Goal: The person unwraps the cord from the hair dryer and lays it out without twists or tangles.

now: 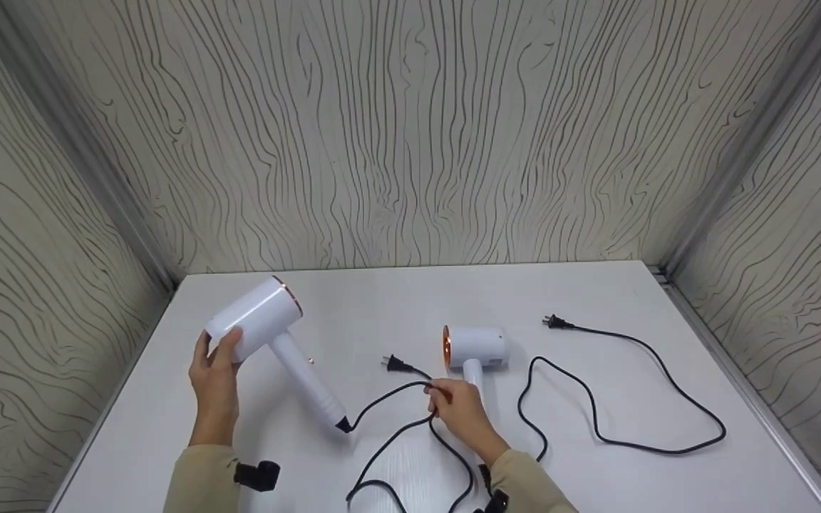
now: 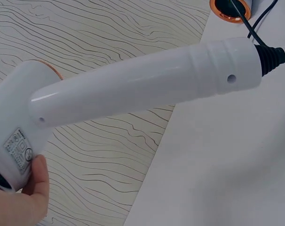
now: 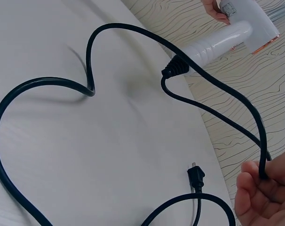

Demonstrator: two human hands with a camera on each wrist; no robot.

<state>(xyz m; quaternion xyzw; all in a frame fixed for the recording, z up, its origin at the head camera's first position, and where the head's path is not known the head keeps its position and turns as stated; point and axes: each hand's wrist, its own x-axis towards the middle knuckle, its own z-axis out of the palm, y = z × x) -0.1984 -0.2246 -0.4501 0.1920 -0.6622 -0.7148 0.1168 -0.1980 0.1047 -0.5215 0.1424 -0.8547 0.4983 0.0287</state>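
At the left of the head view, a white hair dryer (image 1: 257, 313) with a copper-coloured rim tilts up over the table. My left hand (image 1: 215, 377) grips its barrel at the rear end, thumb on the near side. The handle (image 2: 147, 82) slants down to the right and ends in a black ribbed cord sleeve (image 2: 272, 59). From there a black power cord (image 3: 208, 109) runs to my right hand (image 1: 462, 413), which pinches it between thumb and fingers. Below that hand the cord hangs in loose loops. The cord's plug (image 1: 398, 364) lies just beyond the right hand.
Behind my right hand a second white hair dryer (image 1: 478, 346) lies on the white table (image 1: 368, 306), its handle partly hidden by the hand. Its black cord (image 1: 667, 385) winds to the right, near a two-pin plug (image 1: 556, 322). Wood-grain patterned panels (image 1: 410, 142) enclose the table's back and sides.
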